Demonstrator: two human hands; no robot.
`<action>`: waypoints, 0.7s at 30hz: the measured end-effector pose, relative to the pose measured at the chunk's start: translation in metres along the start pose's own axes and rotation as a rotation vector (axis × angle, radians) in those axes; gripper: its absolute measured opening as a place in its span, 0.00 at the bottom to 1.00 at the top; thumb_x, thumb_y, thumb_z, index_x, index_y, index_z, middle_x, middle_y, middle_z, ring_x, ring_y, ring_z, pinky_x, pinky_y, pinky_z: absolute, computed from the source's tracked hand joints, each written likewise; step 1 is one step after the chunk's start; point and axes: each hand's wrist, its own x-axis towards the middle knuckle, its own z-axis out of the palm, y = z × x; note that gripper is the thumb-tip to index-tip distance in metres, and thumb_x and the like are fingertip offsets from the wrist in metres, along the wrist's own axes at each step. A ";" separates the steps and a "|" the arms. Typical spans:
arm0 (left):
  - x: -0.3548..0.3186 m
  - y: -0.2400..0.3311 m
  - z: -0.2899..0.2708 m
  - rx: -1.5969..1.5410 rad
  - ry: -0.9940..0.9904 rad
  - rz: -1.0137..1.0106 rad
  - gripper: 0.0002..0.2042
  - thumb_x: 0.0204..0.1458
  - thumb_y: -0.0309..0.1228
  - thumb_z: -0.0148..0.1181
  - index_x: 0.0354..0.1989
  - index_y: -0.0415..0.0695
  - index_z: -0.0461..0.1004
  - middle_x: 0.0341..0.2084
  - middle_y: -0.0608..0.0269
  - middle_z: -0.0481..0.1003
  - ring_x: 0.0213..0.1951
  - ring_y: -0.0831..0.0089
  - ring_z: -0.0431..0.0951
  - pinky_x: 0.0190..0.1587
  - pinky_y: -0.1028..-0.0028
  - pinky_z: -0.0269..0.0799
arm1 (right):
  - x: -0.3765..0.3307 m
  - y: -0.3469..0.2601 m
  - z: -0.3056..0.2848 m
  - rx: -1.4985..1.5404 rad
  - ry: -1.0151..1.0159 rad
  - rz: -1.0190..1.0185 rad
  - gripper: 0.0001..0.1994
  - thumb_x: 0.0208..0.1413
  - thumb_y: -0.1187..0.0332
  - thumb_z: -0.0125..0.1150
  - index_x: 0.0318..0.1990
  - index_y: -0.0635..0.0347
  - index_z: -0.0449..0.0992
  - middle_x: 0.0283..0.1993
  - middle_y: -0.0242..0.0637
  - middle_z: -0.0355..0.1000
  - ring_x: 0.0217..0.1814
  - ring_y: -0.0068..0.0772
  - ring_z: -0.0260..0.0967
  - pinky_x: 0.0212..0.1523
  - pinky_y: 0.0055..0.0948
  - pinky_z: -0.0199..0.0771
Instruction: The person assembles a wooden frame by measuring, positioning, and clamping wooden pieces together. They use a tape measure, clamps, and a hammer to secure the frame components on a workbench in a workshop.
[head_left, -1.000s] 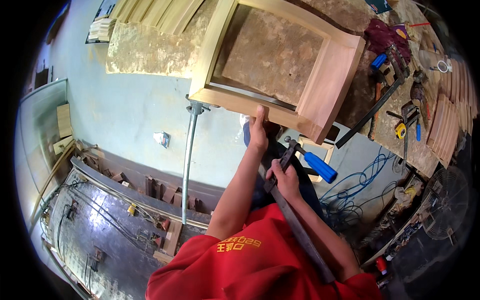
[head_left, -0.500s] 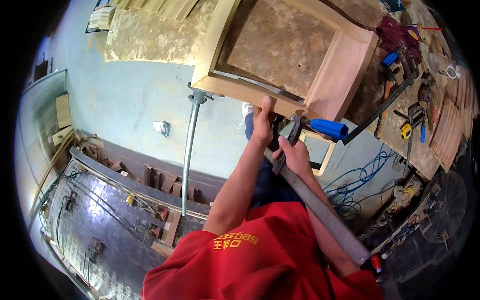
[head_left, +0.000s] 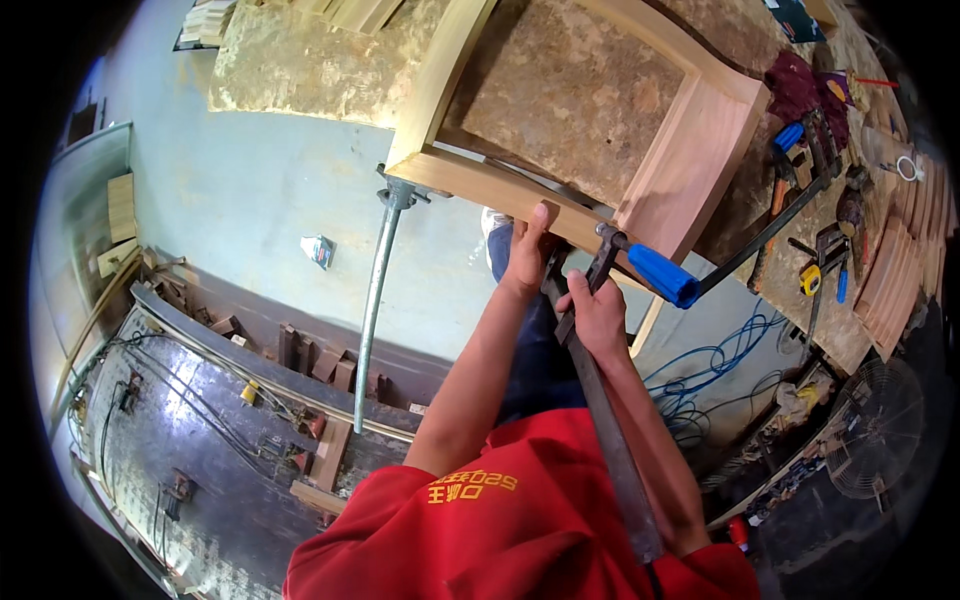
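A long dark bar clamp (head_left: 612, 430) with a blue handle (head_left: 662, 275) runs from the near rail of a wooden frame (head_left: 570, 215) down along my right forearm. My right hand (head_left: 597, 315) is closed round the clamp's bar and sliding arm, just below the handle. My left hand (head_left: 528, 250) is at the clamp's upper end, its thumb up against the rail and its fingers curled and partly hidden; it seems to grip the clamp's jaw. The screw end sits close to the rail's right corner; whether it touches I cannot tell.
The frame rests on a worn workbench (head_left: 310, 75). Under its left corner stands a metal pipe clamp (head_left: 375, 300). Another blue-handled clamp (head_left: 770, 235), a yellow tape measure (head_left: 810, 280) and wood strips (head_left: 890, 285) lie right. Blue hose (head_left: 705, 350) and a fan (head_left: 873, 430) are lower right.
The bar clamp's lower end has swung left, bringing the bar more upright. My right hand has moved slightly right and down with it. My left hand stays at the rail.
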 end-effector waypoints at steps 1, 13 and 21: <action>0.000 -0.001 -0.002 -0.005 -0.007 0.003 0.37 0.59 0.58 0.59 0.67 0.45 0.61 0.58 0.55 0.71 0.60 0.59 0.71 0.63 0.58 0.66 | 0.001 0.001 -0.001 -0.006 -0.006 -0.014 0.17 0.68 0.57 0.56 0.36 0.65 0.74 0.23 0.34 0.76 0.24 0.21 0.68 0.29 0.27 0.70; 0.009 -0.003 -0.033 0.042 -0.218 -0.060 0.32 0.52 0.42 0.71 0.62 0.41 0.67 0.54 0.57 0.74 0.57 0.63 0.73 0.61 0.61 0.68 | -0.007 0.006 0.005 -0.007 0.014 -0.059 0.17 0.69 0.58 0.56 0.35 0.64 0.75 0.22 0.32 0.75 0.23 0.21 0.68 0.28 0.27 0.69; 0.022 -0.015 -0.062 -0.031 -0.304 -0.078 0.26 0.52 0.27 0.70 0.60 0.40 0.70 0.52 0.59 0.77 0.55 0.63 0.76 0.60 0.61 0.69 | -0.002 0.005 -0.007 -0.015 -0.020 -0.081 0.17 0.70 0.57 0.55 0.33 0.63 0.72 0.22 0.31 0.75 0.24 0.19 0.67 0.29 0.24 0.68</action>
